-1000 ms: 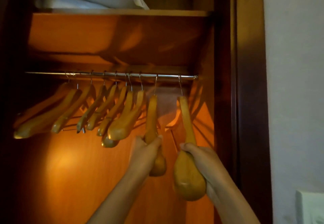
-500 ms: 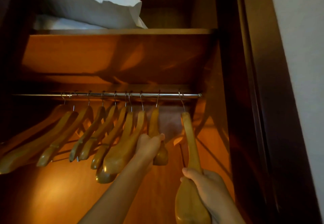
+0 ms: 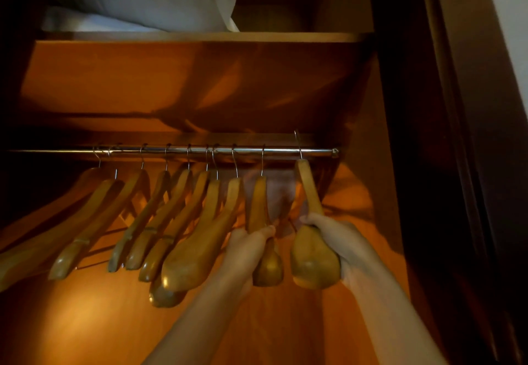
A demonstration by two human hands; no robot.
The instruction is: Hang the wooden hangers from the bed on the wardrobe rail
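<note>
The end hanger point(image 3: 311, 256) was gripped by the right hand point(image 3: 340, 239), its hook point(image 3: 297, 143) raised above the rail point(image 3: 285, 151). The next hanger point(image 3: 258, 201), hung there, was gripped by the left hand point(image 3: 248, 247). Released now, the end hanger could be dropped, its hook seemingly unseated. Earlier, that hook was seated lower.
</note>
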